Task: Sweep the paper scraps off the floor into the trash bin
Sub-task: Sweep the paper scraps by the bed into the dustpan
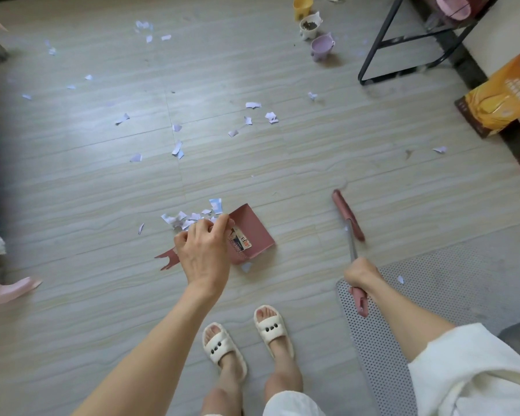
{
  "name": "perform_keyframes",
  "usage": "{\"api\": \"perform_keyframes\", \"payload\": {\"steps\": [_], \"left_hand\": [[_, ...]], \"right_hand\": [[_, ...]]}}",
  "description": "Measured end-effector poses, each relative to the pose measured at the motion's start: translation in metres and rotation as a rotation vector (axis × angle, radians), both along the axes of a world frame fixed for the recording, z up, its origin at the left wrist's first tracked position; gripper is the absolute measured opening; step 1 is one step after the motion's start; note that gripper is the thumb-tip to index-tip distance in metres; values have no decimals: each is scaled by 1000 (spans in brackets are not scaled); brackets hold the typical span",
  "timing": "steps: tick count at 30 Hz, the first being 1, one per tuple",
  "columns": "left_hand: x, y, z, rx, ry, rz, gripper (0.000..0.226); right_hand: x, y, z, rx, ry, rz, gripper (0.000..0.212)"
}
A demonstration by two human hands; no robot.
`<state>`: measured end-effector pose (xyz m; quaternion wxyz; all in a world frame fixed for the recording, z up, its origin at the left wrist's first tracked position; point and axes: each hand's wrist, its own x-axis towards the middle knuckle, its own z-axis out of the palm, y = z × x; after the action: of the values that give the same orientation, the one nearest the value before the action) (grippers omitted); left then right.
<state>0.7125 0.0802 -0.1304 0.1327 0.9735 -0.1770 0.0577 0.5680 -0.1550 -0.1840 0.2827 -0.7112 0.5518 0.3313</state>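
Head view, looking down at pale wood-grain plank floor [282, 181].

Left hand [204, 250]: fingers curled, pinching the near rim of a dusty-pink plastic dustpan [252, 232], mouth turned toward a small heap of torn white and pale-blue paper scraps [189, 219] lying at the pan's lip, just beyond the knuckles. Printed label on the pan's inner face.

Right hand [362, 276]: fingers clenched round the handle of a dusty-pink broom with a grey metal shaft [350, 223]; broom head resting on the floor well to the right of the pan, apart from the heap.

Loose paper scraps [252, 118]: scattered across the middle and far floor, a further cluster at top left, single pieces near the right wall, one just behind the pan, one on the grey perforated mat [433, 295].

Other items: cream slippers [243, 337] on the person's feet; three small footed cups in yellow, white and lilac [312, 28] at the far end; black metal frame legs [403, 49]; orange printed bag [505, 94] against the right wall.

Trash bin: not in view.

Progress, by judgement: early. One heap gathered at the dustpan, not yet clearly inside it; most scraps still spread over the floor; nothing emptied into a bin as far as shown.
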Motion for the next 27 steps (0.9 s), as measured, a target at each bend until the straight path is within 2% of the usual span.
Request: {"api": "perform_keyframes", "payload": {"steps": [4,8,10,14,20,23,27], "left_hand": [[1,6,4,-32,-12,24,11],[4,26,10,-44,-31,88,11],[6,38,16,-52,-35,104,9],[11,64,32,-72,-61,130,10],[23,120,38,-67,-28,189,17],[27,153,38,-65,-4,217,18],[32,201,33,-65,23,239,21]], "right_hand": [[4,45,10,122,-50,81,35],[8,84,34,212,-83,144,13],[13,89,45,236,-106,144,12],[29,103,63,253,-142,123,17],[52,136,76,173,-105,167,14],[62,161,75,183,-115,97,8],[75,214,66,315,-177,-174,12]]}}
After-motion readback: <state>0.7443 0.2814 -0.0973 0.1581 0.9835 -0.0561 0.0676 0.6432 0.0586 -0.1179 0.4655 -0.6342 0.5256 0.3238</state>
